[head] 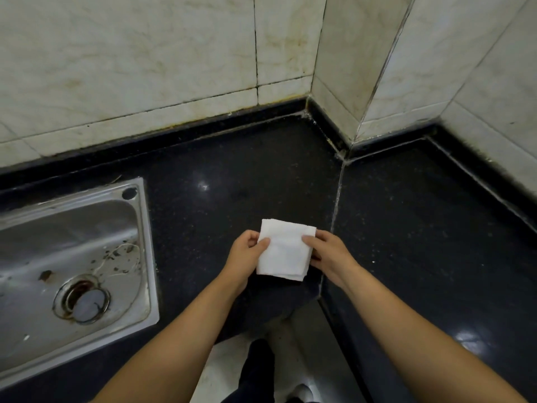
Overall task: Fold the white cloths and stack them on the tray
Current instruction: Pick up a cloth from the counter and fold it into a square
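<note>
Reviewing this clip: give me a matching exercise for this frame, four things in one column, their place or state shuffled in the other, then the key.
Things:
1. white cloth
2. sink
3. left hand
4. right hand

Place or state:
A. set into the dark counter, debris around its drain
B. pinches the cloth's right edge
C. folded, held between both hands
D. pinches the cloth's left edge

Pairs: 1-C, 2-A, 3-D, 4-B
</note>
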`<state>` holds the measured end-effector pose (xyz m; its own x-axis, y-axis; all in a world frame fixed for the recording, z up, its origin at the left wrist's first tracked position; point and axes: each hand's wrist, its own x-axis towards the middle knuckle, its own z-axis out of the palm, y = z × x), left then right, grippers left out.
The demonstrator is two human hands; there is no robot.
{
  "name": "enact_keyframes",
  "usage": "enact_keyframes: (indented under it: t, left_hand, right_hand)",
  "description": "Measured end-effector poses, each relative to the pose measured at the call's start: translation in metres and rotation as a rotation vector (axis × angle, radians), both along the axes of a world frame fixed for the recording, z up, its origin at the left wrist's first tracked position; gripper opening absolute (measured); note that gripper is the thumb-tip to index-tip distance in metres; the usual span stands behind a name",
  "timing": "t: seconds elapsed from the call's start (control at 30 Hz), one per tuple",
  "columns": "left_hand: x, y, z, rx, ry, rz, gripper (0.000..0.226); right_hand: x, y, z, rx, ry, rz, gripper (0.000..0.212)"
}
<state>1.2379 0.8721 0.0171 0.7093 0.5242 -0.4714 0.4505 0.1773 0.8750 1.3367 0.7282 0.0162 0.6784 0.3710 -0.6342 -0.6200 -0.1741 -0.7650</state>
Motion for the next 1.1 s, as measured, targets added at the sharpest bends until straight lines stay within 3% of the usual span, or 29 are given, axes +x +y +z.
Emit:
enact_keyframes:
  t: [0.13, 0.3, 0.47, 0.77, 1.1]
  left_hand:
    - [-0.012, -0.033, 0.016, -0.103, -0.050, 0.100, 0.013]
    - [-0.038, -0.066, 0.025, -0.070, -0.040, 0.090, 0.014]
    - [-0.056, -0.088, 0.037, -0.102, -0.072, -0.029, 0.005]
    - [-0.068, -0.146, 0.063, -0.122, -0.196, -0.518, 0.008]
    - [-0.155, -0.279, 0.073, -0.237, -0.167, -1.112, 0.012]
  right_hand:
    - [-0.024, -0.021, 0.007, 0.160, 0.200, -0.104, 0.019]
    - [-0.050, -0.056, 0.010, -0.001, -0.033, -0.068, 0.007]
    - [-0.069, -0.093, 0.026, -0.080, -0.238, -0.047, 0.008]
    - [-0.146, -0.196, 0.064, -0.085, -0.380, -0.340, 0.013]
    - [-0.351, -0.311, 0.081, -0.202, -0.415, -0.945, 0.013]
